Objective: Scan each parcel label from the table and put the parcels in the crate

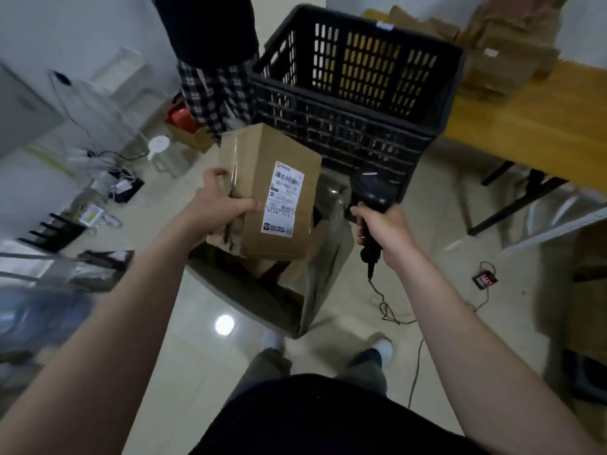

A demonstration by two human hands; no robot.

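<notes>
Brown cardboard, sealed with glossy clear tape: this is the parcel, a rectangular box held in the air on the near side of the black plastic crate. The left hand grips its left edge, thumb on the top face beside the white printed label, fingers curled over the far edge. The right hand is closed fully around the handle of a black scanner — its head is just right of the parcel. The crate has slotted walls; a wooden table lies to its right.
</notes>
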